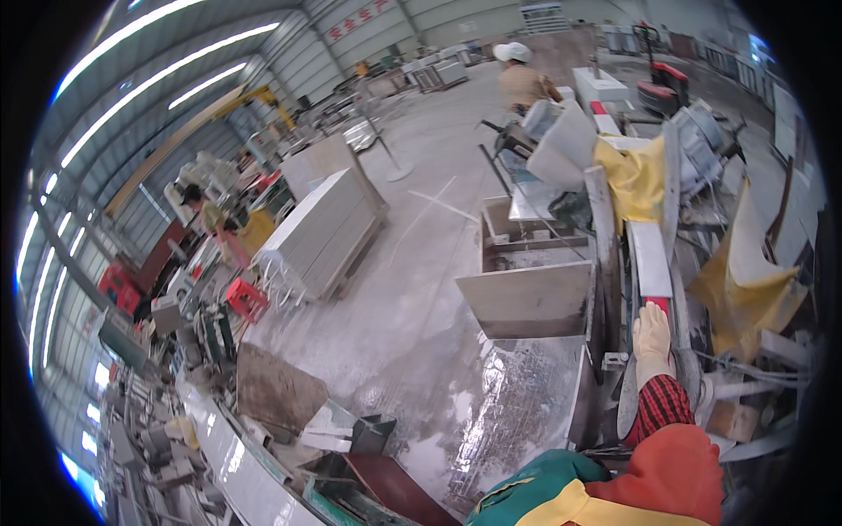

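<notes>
My right hand (652, 340), in a pale glove with a red-and-black plaid cuff, reaches forward at the right. Its fingers are stretched out and lie at the near end of a long white stone strip (650, 259). A red belt (658, 305) shows beneath the fingertips. The strip lies along a narrow machine bed, its far part passing under a yellow cloth flap (633, 180). A second pale piece and more of the red belt appear beyond the flap. My left hand is out of view.
Left of the bed stand upright boards (531, 298) around a tray. Another yellow sheet (750, 289) hangs at the right. A stack of white slabs (329, 232) stands across the wet floor. Two other people (522, 83) are farther off; a red pallet truck (662, 88) stands behind.
</notes>
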Motion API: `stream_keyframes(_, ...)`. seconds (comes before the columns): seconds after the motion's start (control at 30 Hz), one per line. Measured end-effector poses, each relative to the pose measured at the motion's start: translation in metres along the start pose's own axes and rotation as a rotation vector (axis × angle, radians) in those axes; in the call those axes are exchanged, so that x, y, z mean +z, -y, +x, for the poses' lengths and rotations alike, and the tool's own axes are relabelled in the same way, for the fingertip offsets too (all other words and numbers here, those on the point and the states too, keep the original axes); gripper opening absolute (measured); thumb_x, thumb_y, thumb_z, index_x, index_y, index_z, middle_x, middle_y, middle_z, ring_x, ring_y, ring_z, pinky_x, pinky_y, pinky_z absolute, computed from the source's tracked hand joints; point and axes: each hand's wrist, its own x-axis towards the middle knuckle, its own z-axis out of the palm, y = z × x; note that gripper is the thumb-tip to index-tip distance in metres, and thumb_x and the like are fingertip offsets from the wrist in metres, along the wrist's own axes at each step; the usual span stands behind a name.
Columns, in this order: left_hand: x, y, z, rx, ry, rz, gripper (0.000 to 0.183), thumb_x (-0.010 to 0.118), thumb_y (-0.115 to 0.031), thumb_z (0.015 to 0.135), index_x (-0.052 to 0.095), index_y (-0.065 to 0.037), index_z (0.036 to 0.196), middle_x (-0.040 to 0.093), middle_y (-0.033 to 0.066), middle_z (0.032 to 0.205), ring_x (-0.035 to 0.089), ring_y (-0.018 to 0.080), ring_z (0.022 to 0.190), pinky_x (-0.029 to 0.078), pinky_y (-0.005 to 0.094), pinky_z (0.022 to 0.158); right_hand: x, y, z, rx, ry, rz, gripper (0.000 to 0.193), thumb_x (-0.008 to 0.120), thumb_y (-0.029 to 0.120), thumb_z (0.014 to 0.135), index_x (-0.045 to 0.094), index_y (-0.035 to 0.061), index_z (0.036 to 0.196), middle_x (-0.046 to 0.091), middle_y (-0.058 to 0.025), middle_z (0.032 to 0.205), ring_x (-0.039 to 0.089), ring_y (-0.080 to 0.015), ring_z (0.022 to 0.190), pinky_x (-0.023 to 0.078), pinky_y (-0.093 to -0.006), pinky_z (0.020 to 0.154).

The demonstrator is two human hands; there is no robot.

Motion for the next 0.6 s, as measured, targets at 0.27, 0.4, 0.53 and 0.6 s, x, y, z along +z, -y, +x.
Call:
stream_keyframes(0.27,0.003,0.009,0.002,0.044,-0.003,0.132,0.049,0.051,-0.035,0.097,0.052,-0.003,0.134,0.054,0.0295,0.129,0.054,0.0475,0.116,0.045,0.0533,0.097,-0.02,0.012,0.004,0.068,0.103,0.094,0.022,0.057,0.017,0.085,0.061,0.0025,0.1,0.063,-0.0203,0.11,0.058,-0.0357,0.108,0.044,-0.0478,0.095)
stream_keyframes(0.4,0.005,0.021,-0.001,0.037,0.008,0.129,0.049,0.049,-0.036,0.097,0.053,-0.003,0.133,0.054,0.0302,0.129,0.053,0.0486,0.116,0.044,0.0545,0.098,-0.034,0.017,0.022,0.246,0.138,0.068,0.019,0.051,0.02,0.09,0.061,0.0049,0.097,0.067,-0.0202,0.083,0.064,-0.0395,0.081,0.049,-0.0528,0.073)
stream_keyframes(0.53,0.008,0.034,-0.01,0.043,0.006,0.12,0.048,0.048,-0.036,0.097,0.054,-0.003,0.133,0.055,0.0309,0.128,0.053,0.0497,0.115,0.043,0.0558,0.1,-0.013,-0.007,0.034,0.263,0.156,-0.061,0.033,0.05,0.023,0.094,0.061,0.0087,0.122,0.067,-0.0223,0.083,0.065,-0.0424,0.078,0.05,-0.0551,0.072)
stream_keyframes(0.6,0.007,0.045,-0.019,0.052,-0.017,0.13,0.048,0.048,-0.036,0.097,0.055,-0.003,0.132,0.055,0.0312,0.128,0.053,0.0503,0.115,0.042,0.0564,0.1,-0.008,-0.005,0.039,0.233,0.11,-0.041,0.03,0.05,0.022,0.094,0.063,0.0086,0.118,0.068,-0.0214,0.085,0.066,-0.0424,0.078,0.051,-0.0536,0.073)
